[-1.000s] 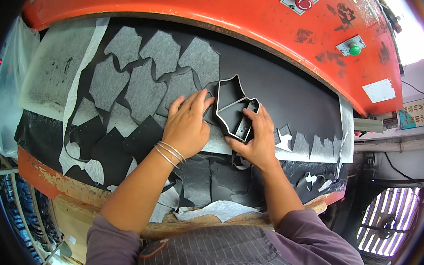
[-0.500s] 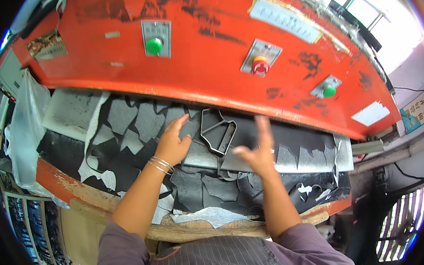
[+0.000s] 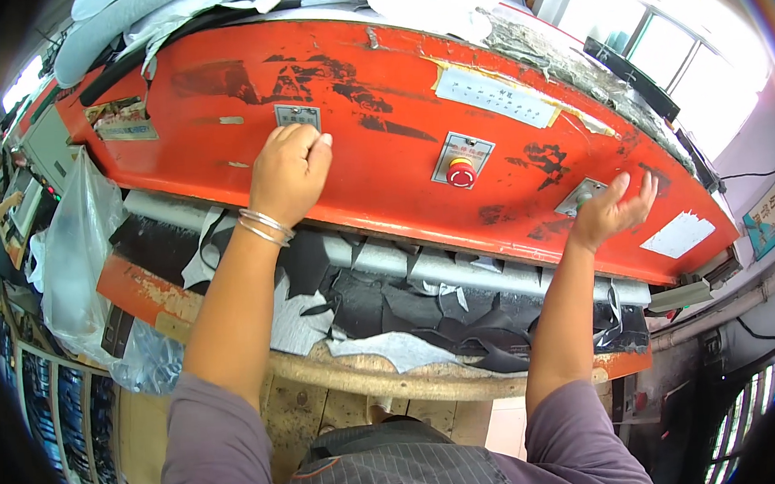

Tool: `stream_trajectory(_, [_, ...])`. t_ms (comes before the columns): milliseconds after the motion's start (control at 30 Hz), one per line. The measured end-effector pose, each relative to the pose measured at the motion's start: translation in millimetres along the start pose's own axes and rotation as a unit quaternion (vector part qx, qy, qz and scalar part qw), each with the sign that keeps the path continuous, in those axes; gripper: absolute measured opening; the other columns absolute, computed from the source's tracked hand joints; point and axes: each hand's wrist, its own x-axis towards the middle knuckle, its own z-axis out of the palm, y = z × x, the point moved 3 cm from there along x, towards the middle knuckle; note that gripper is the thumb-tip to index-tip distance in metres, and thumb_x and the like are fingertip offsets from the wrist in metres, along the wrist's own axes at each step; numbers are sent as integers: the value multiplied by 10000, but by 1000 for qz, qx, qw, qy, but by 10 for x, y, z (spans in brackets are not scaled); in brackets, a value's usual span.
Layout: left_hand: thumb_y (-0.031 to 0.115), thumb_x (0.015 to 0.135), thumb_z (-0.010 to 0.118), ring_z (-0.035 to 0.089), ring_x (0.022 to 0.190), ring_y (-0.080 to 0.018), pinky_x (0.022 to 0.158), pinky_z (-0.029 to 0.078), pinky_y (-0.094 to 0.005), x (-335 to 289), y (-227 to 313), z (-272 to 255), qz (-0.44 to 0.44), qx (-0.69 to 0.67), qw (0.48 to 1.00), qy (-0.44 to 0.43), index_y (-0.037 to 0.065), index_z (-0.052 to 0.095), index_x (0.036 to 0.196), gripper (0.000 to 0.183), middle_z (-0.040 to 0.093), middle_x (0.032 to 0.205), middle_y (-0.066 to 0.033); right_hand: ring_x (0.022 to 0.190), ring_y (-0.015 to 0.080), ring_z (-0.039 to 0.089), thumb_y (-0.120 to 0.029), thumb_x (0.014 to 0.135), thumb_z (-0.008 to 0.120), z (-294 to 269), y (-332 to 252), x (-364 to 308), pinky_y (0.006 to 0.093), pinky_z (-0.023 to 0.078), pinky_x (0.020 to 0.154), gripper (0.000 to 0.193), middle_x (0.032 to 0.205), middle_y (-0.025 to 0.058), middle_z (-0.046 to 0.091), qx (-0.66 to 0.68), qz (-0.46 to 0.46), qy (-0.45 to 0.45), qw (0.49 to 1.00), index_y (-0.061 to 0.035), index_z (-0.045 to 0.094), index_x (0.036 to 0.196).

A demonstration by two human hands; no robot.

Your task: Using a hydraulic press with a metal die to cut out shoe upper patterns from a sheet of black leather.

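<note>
Because the plate [image 3: 298, 116] and green button [image 3: 583, 199] sit apart on the red machine [image 3: 370, 174] beyond the counter's near edge [image 3: 432, 386], the fisted left grip [image 3: 290, 175] and splayed right grip [image 3: 612, 217], seemingly empty, are presumably held wide.

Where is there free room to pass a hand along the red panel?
There is free room between the left hand and red button, and between that button and the green button. The right hand crowds the green button; black and grey scraps crowd the bench below.
</note>
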Motion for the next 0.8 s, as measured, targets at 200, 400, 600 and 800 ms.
stream_trajectory(200, [268,887,586,570,742,-331,660,467,-424,-1555,741,-153,-144,-210,921,-294,58,550,712,276,565,757,-111,907,320,575,-251,845,625,-1310,-653,-1358,392,448,816,298,982,160,628,240,93,-578,774,-25,628,1039])
stream_trajectory(400, [313,852,586,607,861,-292,784,478,-425,-2657,1188,-189,-97,-104,923,-357,100,691,850,237,640,838,-91,899,297,583,-313,680,775,-2242,-1579,-1911,387,478,755,441,928,121,614,248,-88,-718,644,-47,630,999])
stream_trajectory(600, [245,795,584,599,840,-292,770,470,-411,-2625,1173,-127,-124,-51,939,-318,91,682,758,186,646,829,-93,870,289,580,-176,606,800,-2191,-1584,-1950,375,485,755,393,870,106,596,217,-67,-725,650,-69,614,934])
stream_trajectory(800, [304,811,612,628,776,-312,710,495,-422,-2564,838,90,-139,-151,851,-484,93,713,763,239,657,757,-117,795,329,661,-399,745,725,-1641,-1461,-1902,428,524,686,393,837,134,681,224,-99,-889,388,-70,684,957])
